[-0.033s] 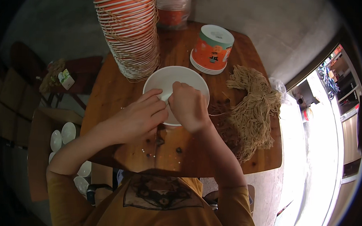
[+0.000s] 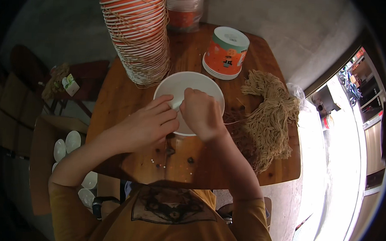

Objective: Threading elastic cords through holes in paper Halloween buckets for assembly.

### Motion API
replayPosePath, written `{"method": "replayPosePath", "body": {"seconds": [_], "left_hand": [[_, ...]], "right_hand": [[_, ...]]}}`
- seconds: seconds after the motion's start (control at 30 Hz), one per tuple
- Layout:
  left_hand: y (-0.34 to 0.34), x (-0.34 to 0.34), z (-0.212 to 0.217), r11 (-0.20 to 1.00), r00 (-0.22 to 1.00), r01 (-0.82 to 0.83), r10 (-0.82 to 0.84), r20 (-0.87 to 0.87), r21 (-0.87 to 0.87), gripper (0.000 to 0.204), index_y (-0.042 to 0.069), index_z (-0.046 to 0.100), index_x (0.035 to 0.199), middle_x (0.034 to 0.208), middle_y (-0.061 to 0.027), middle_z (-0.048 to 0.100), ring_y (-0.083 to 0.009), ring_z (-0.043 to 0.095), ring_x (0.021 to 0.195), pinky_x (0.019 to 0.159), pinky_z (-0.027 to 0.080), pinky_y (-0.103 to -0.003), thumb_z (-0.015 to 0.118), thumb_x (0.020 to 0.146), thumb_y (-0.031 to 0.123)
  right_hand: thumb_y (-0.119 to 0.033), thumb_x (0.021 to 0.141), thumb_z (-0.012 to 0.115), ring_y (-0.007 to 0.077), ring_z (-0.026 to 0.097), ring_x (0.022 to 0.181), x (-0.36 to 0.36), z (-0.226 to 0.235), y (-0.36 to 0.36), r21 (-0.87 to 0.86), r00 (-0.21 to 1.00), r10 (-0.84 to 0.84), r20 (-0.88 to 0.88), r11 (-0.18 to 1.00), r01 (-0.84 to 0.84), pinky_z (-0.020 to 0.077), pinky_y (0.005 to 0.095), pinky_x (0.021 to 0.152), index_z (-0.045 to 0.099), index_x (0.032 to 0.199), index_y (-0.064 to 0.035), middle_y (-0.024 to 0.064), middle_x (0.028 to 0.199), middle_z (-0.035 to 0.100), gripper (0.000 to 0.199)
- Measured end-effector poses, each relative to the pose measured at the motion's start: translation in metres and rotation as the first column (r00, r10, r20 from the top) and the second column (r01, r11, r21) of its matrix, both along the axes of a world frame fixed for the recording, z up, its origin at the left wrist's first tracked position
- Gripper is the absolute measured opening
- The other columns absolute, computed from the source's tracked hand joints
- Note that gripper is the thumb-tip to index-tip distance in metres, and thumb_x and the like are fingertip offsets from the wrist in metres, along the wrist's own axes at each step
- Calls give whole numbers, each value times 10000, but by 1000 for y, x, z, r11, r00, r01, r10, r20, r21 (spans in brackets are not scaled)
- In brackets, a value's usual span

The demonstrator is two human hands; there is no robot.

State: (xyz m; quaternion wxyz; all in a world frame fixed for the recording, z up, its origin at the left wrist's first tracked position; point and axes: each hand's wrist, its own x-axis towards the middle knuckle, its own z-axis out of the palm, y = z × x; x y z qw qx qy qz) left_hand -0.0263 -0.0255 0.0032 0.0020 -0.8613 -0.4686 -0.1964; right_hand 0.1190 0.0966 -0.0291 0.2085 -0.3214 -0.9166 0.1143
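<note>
A white paper bucket stands with its wide mouth upward on the wooden table in front of me. My left hand lies over its near-left rim with the fingers bent inward. My right hand is closed in a fist over the mouth, knuckles up. The fingertips of both hands come close together above the inside of the bucket; what they pinch there is hidden. A pale string end sticks out to the right of my right wrist. Tan strings lie in a thick bundle on the right of the table.
Behind the bucket leans a tall stack of orange-and-white buckets with strings hanging round it. Upside-down nested buckets stand at the back right, a bagged stack at the back. A cardboard box with white bowl-like pieces sits low left.
The bucket has shifted very slightly toward me and to the right. Both hands stay nearly where they were.
</note>
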Motion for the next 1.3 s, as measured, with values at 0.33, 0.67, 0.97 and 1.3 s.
{"method": "replayPosePath", "body": {"seconds": [0.33, 0.67, 0.97, 1.3], "left_hand": [[13, -69, -7, 948, 850, 139, 34, -526, 286, 203, 121, 568, 928, 1078, -12, 561, -205, 546, 1070, 885, 466, -302, 607, 730, 140], [22, -53, -1, 959, 954, -239, 203, 219, 151, 239, 70, 593, 1111, 1154, -109, 581, -267, 572, 1045, 896, 480, -347, 618, 874, 81], [12, 75, 13, 754, 240, 346, 505, 829, -559, 222, 21, 487, 1109, 876, -33, 615, -58, 557, 739, 629, 452, -212, 592, 972, 160], [26, 55, 13, 876, 749, -144, 400, 528, -460, 99, 17, 523, 921, 757, -100, 606, -203, 582, 635, 590, 455, -341, 562, 944, 104]], "right_hand": [[-183, 909, 598, 39, 482, 682, 87, 50, 43, -833, 815, -280, -507, 400, -381, 401, 215, 597, 643, 1002, -54, -49, 811, 583, 166], [-148, 930, 555, 7, 501, 696, 113, 18, 8, -620, 418, -476, -774, 437, -651, 383, 177, 573, 614, 1114, -76, -65, 836, 562, 207], [-240, 997, 532, -5, 315, 562, 52, 57, -29, -544, 326, -491, -808, 410, -732, 264, 170, 520, 567, 1099, -25, -96, 676, 381, 241], [-189, 991, 545, 27, 377, 550, 84, 4, 14, -552, 316, -535, -784, 367, -749, 313, 190, 479, 584, 1076, -61, -68, 657, 434, 159]]}}
